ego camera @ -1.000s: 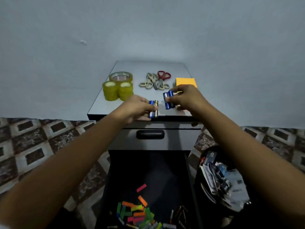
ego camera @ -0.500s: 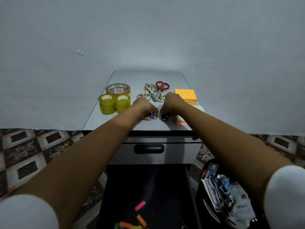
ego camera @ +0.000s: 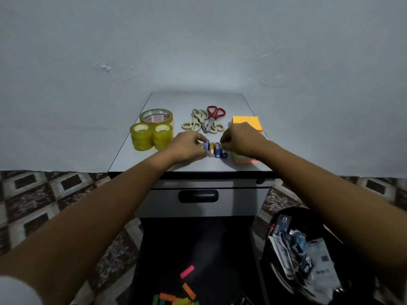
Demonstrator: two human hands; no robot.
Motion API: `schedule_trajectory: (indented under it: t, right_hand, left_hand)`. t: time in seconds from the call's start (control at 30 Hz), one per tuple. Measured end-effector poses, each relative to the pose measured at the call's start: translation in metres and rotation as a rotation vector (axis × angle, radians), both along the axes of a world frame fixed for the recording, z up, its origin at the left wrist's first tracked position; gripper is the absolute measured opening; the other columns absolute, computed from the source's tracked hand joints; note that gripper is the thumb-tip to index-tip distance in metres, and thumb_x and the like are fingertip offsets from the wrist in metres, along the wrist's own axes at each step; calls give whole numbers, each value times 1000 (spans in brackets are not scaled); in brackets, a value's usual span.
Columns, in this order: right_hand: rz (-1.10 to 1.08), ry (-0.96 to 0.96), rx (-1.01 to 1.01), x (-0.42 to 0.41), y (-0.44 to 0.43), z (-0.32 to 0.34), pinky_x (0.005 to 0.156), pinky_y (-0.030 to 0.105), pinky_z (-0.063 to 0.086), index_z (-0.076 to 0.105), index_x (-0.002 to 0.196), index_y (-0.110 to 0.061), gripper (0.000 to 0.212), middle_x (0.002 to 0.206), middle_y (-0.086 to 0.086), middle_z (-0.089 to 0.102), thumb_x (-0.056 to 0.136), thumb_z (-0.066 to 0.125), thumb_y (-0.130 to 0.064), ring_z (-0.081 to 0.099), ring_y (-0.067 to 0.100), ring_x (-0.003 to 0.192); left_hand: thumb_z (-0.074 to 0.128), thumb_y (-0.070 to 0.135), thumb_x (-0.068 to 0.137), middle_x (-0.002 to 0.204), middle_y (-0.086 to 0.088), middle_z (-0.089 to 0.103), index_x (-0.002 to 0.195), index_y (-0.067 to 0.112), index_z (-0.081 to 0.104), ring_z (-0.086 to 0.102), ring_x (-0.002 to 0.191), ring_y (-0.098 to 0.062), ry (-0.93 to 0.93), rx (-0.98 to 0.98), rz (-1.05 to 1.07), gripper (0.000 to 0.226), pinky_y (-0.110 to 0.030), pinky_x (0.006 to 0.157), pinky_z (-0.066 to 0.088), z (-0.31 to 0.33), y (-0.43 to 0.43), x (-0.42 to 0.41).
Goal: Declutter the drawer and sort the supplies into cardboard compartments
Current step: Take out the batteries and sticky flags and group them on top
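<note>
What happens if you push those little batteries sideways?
Probably they roll: the batteries are round cylinders lying on their sides on the smooth cabinet top. Packed side by side, they may nudge one another along. They look stiff, so likely won't bend.

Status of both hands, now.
Left hand: pinching the leftmost battery.
Right hand: curled at the rightmost battery; grip cannot be told.

Black bin w/ wrappers btm right; patterned floor; pale wall.

3 yellow tape rolls, red scissors, orange notes, blue/gold batts.
</note>
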State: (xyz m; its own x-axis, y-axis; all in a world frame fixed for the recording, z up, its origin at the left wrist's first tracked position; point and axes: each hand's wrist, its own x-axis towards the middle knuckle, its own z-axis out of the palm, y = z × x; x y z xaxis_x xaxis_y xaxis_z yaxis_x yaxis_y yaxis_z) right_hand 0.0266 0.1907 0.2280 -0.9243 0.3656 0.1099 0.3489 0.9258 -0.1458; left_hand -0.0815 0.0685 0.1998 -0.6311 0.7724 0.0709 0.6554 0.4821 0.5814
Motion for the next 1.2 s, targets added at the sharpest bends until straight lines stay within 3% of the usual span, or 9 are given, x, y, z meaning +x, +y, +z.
schedule_trajectory:
  t: [0.13,0.23,0.63,1.2]
  right_hand:
    - [16,-42,208,11,-4,-23,85,37,39,66,112,-22,33,112,7,64,89,54,-43,48,29,112]
    - [-26,-9,292,13,-2,-33,88,40,33,63,117,-22,34,118,2,60,93,48,-42,42,28,118]
    - [-137,147,255,2,0,-51,83,37,36,64,113,-17,25,115,3,61,96,46,-22,44,28,115]
    - [-131,226,202,6,-3,-47,81,37,40,61,119,-13,30,119,9,60,95,47,-24,47,30,111]
  left_hand:
    - [71,28,80,109,-3,64,123,15,61,53,87,-9,58,51,-32,46,-17,70,36,-12,1,5]
    - [69,27,82,105,-5,63,119,14,64,50,83,-9,128,88,-41,39,-18,69,34,-18,6,9]
    - [69,22,82,103,-5,65,111,12,68,52,83,-12,92,197,9,30,-20,71,37,-24,17,9]
    - [70,23,81,113,-6,63,119,15,62,52,88,-9,58,190,18,40,-19,74,39,-22,9,8]
